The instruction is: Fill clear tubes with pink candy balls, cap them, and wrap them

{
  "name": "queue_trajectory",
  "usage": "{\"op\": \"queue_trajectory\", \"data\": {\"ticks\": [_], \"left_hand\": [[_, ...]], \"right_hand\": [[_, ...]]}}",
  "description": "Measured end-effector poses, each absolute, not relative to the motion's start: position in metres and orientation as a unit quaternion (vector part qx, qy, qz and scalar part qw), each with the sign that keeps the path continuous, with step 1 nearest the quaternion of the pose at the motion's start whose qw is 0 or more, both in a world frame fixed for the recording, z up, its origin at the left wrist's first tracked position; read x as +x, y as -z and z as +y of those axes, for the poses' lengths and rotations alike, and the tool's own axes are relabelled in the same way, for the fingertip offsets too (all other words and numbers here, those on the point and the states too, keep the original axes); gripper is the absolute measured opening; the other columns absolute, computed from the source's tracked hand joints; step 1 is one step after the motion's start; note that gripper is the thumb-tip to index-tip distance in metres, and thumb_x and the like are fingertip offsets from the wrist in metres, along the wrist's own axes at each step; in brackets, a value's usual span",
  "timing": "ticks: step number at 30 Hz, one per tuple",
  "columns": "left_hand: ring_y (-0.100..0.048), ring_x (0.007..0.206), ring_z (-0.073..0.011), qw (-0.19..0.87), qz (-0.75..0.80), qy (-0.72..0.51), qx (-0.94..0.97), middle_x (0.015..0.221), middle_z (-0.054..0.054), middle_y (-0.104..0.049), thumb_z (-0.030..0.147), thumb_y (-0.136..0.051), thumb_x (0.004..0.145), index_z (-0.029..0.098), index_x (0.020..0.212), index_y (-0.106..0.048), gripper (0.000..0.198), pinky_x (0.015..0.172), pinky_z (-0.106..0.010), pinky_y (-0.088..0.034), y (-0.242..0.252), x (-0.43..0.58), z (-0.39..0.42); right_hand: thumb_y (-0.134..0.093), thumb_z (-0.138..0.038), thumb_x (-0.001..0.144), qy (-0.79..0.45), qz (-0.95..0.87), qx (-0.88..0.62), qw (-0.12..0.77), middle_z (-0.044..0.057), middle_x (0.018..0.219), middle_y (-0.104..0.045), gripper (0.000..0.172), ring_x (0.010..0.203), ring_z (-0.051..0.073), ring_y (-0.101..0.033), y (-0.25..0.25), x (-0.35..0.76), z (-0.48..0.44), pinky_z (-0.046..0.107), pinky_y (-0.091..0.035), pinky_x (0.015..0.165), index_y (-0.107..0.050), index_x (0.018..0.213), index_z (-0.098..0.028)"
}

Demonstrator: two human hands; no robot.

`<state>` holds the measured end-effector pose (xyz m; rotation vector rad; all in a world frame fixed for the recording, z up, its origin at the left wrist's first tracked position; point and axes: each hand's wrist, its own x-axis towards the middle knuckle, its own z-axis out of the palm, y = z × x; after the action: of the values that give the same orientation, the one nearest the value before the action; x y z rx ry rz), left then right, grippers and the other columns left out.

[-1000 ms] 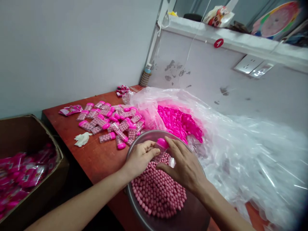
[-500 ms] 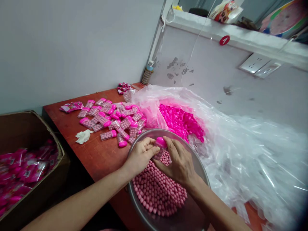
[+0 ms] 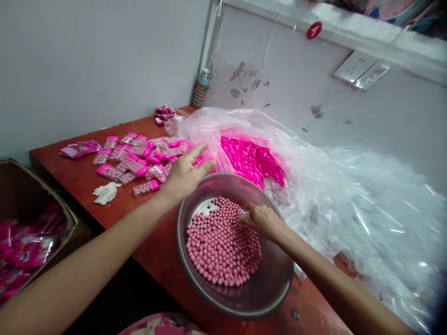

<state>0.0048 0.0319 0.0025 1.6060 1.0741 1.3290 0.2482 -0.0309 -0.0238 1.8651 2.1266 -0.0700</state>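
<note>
A grey metal bowl holds many pink balls. Inside it, my right hand is closed around a small clear plastic container, mostly hidden by the fingers, at the far edge of the balls. My left hand reaches past the bowl's left rim with thumb and fingers spread, holding nothing. Under and beyond it lies a pile of clear containers filled with pink balls and closed with bright pink caps. Right of its fingertips, loose pink caps fill an open plastic bag.
Clear plastic bags of empty containers cover the right of the red table. A carton of pink packets stands at left. Crumpled white tissue, flat pink packets and a bottle are on the table.
The capped container that both hands held over the bowl has left them. My left hand has moved left and opened; my right hand has dropped into the bowl, now with a clear container.
</note>
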Motion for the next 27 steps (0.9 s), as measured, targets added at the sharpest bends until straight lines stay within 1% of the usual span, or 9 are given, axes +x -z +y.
{"op": "queue_trajectory", "data": {"ticks": [3, 6, 8, 10, 13, 16, 20, 23, 27], "left_hand": [[-0.055, 0.108, -0.0244, 0.388, 0.433, -0.459, 0.671, 0.117, -0.009, -0.061, 0.037, -0.057, 0.081, 0.016, 0.114, -0.060, 0.039, 0.097, -0.040, -0.040, 0.003, 0.006, -0.004], [-0.056, 0.107, -0.0232, 0.361, 0.445, -0.441, 0.690, 0.114, -0.007, -0.063, 0.032, -0.057, 0.081, 0.017, 0.109, -0.063, 0.032, 0.096, -0.039, -0.041, 0.009, 0.006, -0.025], [-0.056, 0.108, -0.0224, 0.347, 0.452, -0.446, 0.690, 0.114, -0.007, -0.063, 0.031, -0.057, 0.082, 0.017, 0.108, -0.063, 0.030, 0.096, -0.038, -0.041, 0.013, 0.005, -0.029], [-0.057, 0.107, -0.0210, 0.341, 0.458, -0.459, 0.680, 0.114, -0.006, -0.063, 0.029, -0.055, 0.083, 0.016, 0.109, -0.063, 0.030, 0.096, -0.036, -0.042, 0.019, 0.004, -0.029], [-0.058, 0.105, -0.0188, 0.334, 0.463, -0.482, 0.665, 0.113, -0.006, -0.064, 0.025, -0.051, 0.086, 0.015, 0.110, -0.062, 0.028, 0.095, -0.033, -0.043, 0.026, 0.004, -0.029], [-0.057, 0.106, -0.0184, 0.329, 0.462, -0.489, 0.663, 0.112, -0.006, -0.064, 0.022, -0.050, 0.086, 0.014, 0.109, -0.062, 0.027, 0.095, -0.032, -0.043, 0.029, 0.005, -0.029], [-0.057, 0.107, -0.0187, 0.321, 0.461, -0.489, 0.668, 0.111, -0.006, -0.064, 0.020, -0.050, 0.086, 0.014, 0.107, -0.063, 0.025, 0.096, -0.033, -0.042, 0.029, 0.006, -0.030], [-0.057, 0.106, -0.0186, 0.320, 0.461, -0.489, 0.668, 0.111, -0.007, -0.064, 0.018, -0.049, 0.086, 0.015, 0.106, -0.063, 0.025, 0.096, -0.034, -0.042, 0.030, 0.007, -0.030], [-0.057, 0.105, -0.0180, 0.316, 0.456, -0.502, 0.664, 0.109, -0.007, -0.065, 0.016, -0.048, 0.086, 0.014, 0.106, -0.063, 0.025, 0.096, -0.032, -0.043, 0.032, 0.008, -0.029]], "right_hand": [[-0.051, -0.037, 0.081, 0.015, 0.737, 0.655, 0.164, 0.013, 0.077, -0.067, 0.028, 0.070, 0.026, -0.066, 0.037, 0.241, -0.030, 0.028, -0.040, 0.053, -0.058, 0.089, -0.012], [-0.049, -0.028, 0.081, 0.002, 0.741, 0.648, 0.176, 0.014, 0.077, -0.067, 0.022, 0.068, 0.027, -0.065, 0.040, 0.240, -0.028, 0.029, -0.040, 0.052, -0.057, 0.093, -0.011], [-0.046, -0.024, 0.082, -0.001, 0.750, 0.636, 0.181, 0.013, 0.081, -0.067, 0.020, 0.069, 0.025, -0.065, 0.038, 0.240, -0.028, 0.029, -0.041, 0.053, -0.057, 0.095, -0.013], [-0.044, -0.023, 0.084, -0.006, 0.783, 0.599, 0.166, 0.012, 0.093, -0.066, 0.024, 0.081, 0.024, -0.064, 0.037, 0.239, -0.025, 0.029, -0.044, 0.060, -0.056, 0.103, -0.015], [-0.045, -0.021, 0.085, -0.036, 0.873, 0.479, 0.092, 0.011, 0.108, -0.059, 0.031, 0.099, 0.022, -0.056, 0.035, 0.230, -0.015, 0.030, -0.044, 0.075, -0.051, 0.114, -0.016], [-0.042, -0.016, 0.087, -0.087, 0.924, 0.369, 0.058, 0.011, 0.105, -0.059, 0.026, 0.095, 0.022, -0.054, 0.037, 0.212, -0.001, 0.032, -0.042, 0.079, -0.053, 0.110, -0.014], [-0.039, -0.012, 0.089, -0.129, 0.949, 0.268, 0.102, 0.013, 0.098, -0.060, 0.022, 0.089, 0.023, -0.053, 0.041, 0.191, 0.014, 0.035, -0.041, 0.074, -0.059, 0.099, -0.012], [-0.038, -0.013, 0.091, -0.101, 0.968, 0.211, 0.094, 0.011, 0.094, -0.061, 0.023, 0.088, 0.022, -0.053, 0.048, 0.182, 0.017, 0.036, -0.041, 0.075, -0.060, 0.097, -0.012], [-0.037, -0.013, 0.091, -0.021, 0.986, 0.162, 0.023, 0.011, 0.097, -0.060, 0.023, 0.090, 0.021, -0.053, 0.066, 0.172, 0.012, 0.036, -0.042, 0.079, -0.059, 0.100, -0.012]]}}
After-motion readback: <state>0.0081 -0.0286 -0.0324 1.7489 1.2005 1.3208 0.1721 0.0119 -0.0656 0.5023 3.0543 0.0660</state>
